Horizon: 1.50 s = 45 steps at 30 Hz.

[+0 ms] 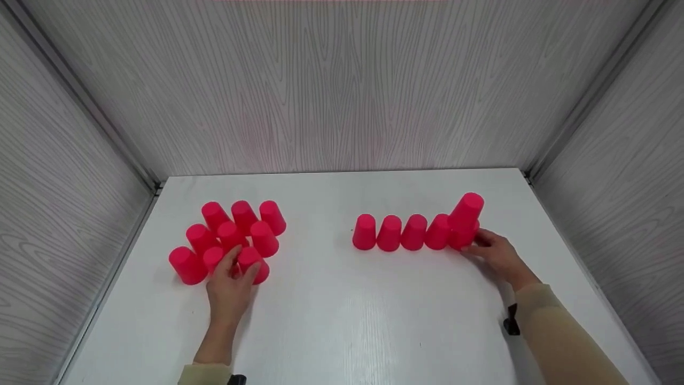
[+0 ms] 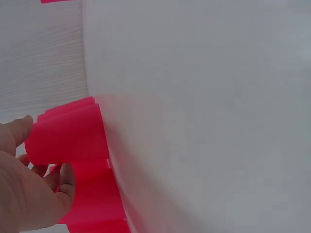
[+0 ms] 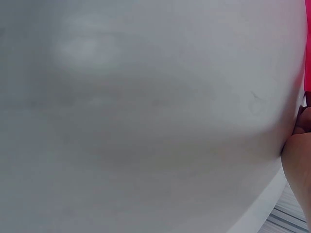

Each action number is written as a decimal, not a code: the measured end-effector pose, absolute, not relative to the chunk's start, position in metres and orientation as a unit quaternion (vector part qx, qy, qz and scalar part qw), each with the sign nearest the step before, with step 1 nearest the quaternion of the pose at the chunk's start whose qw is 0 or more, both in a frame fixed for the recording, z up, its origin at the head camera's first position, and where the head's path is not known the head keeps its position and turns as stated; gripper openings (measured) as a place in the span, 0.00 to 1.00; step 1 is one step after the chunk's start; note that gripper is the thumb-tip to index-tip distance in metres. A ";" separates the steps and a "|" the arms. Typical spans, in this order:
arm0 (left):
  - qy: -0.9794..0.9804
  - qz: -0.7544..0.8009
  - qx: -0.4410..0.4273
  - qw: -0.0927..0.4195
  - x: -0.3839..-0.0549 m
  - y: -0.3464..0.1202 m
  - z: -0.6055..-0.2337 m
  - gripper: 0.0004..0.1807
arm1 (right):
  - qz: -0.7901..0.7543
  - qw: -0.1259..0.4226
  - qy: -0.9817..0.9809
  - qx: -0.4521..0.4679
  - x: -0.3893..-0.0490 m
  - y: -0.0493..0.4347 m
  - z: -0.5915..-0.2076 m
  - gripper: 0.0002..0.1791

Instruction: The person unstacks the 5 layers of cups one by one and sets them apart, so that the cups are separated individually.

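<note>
Pink shows first at the left hand (image 1: 228,291), whose thumb and fingers grip the sides of an upturned front cup (image 1: 249,255); the left wrist view also shows this hold, with thumb and fingers on opposite sides. The right hand (image 1: 502,259) has its thumb and fingers curved round the lower part of the end cup (image 1: 463,239) on the far right. Above that one stands an upper cup (image 1: 466,208), narrow end up; how far the two overlap I cannot tell. The right wrist view catches only part of the hand and a pink edge.

Four more cups (image 1: 389,233) run leftward from the end cup in one line, close beside each other. Around the gripped front cup, eight other cups (image 1: 201,239) make up three slanting rows of three, all upside down. Beige sleeves (image 1: 561,326) cover the forearms. Everything stands on a white table (image 1: 331,315), with grey wood-grain walls (image 1: 342,91) behind and at both sides.
</note>
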<state>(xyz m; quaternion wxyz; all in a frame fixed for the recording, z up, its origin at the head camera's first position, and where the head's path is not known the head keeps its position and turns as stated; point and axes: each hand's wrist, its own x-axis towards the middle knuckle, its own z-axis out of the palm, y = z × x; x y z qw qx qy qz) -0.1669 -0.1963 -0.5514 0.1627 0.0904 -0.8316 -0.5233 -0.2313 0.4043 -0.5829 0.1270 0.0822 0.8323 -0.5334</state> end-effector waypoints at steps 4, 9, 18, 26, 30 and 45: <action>-0.839 -0.504 0.087 0.189 -0.160 -0.191 -0.538 0.42 | -0.533 0.123 0.834 0.079 -0.233 0.406 -0.583 0.48; -0.830 -0.498 0.034 0.248 -0.157 -0.170 -0.510 0.41 | -0.528 0.115 0.838 0.078 -0.236 0.408 -0.580 0.48; -0.807 -0.527 -0.138 0.230 -0.187 -0.081 -0.466 0.34 | -0.519 0.121 0.841 0.090 -0.237 0.413 -0.580 0.50; -0.805 -0.538 -0.224 0.108 -0.227 0.014 -0.454 0.31 | -0.529 0.123 0.834 0.102 -0.234 0.406 -0.582 0.49; -0.808 -0.535 -0.238 0.062 -0.241 0.056 -0.451 0.31 | -0.530 0.123 0.834 0.090 -0.233 0.404 -0.584 0.48; -0.842 -0.489 -0.222 -0.051 -0.269 0.170 -0.461 0.35 | -0.530 0.115 0.836 0.083 -0.234 0.405 -0.583 0.47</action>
